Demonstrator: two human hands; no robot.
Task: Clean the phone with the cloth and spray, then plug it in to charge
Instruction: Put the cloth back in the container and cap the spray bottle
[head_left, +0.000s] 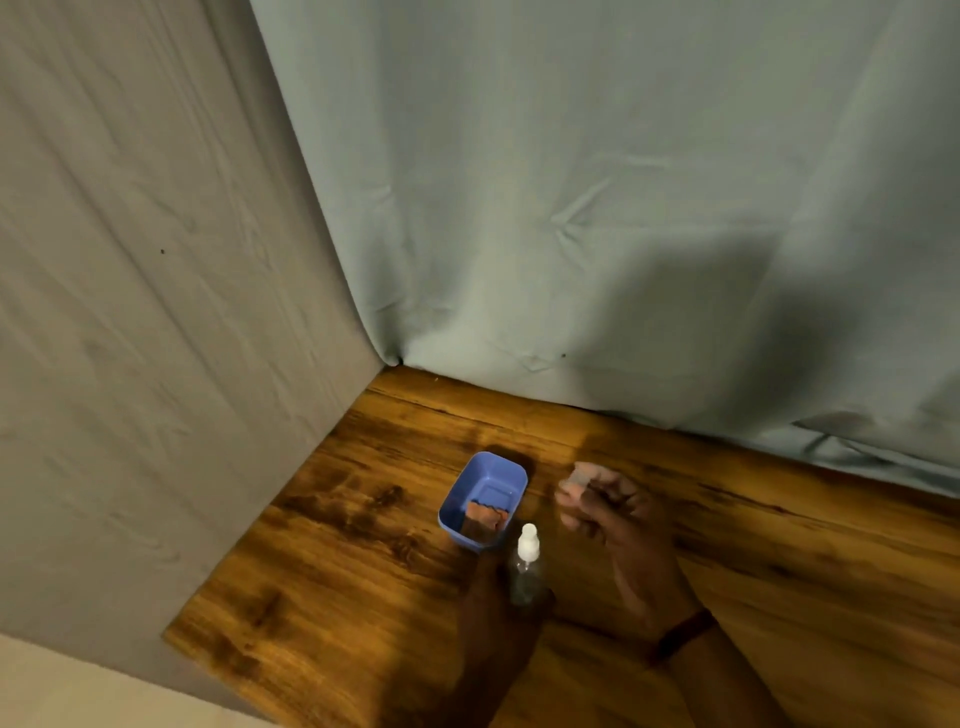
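Nearest the lens, two bare forearms reach up from six o'clock over a dark-grained wooden table (332, 582). The left hand (493, 592), deep in shadow, is wrapped round the lower part of a small clear spray bottle (523, 569). The bottle stands upright on the wood, and its white nozzle cap (529, 540) pokes clear above the fingers.

The right hand (610, 514), with a dark band (685, 634) on its wrist, is at about two o'clock from the bottle, near it but not touching. Its fingers are curled inward. Something pale and blurred shows at the fingertips, and I cannot tell whether that is a pinched object or only smeared motion.

The cloth (483, 517), reddish-brown with a wavy edge, lies folded in the near end of a small blue plastic tub (485, 458). That tub sits at eleven o'clock from the bottle, just beside it, and at nine o'clock from the right hand, close by with bare wood between them. Neither hand touches the cloth or the tub, and the tub's low walls are all that stand round the cloth.

Hanging fabric closes the table in on two sides. A grey curtain (156, 312) runs along the nine o'clock side and a pale blue-green one (571, 182) across twelve o'clock. They meet in the corner beyond the tub. A broad dark shadow (675, 312) falls on the blue-green fabric above the right hand.
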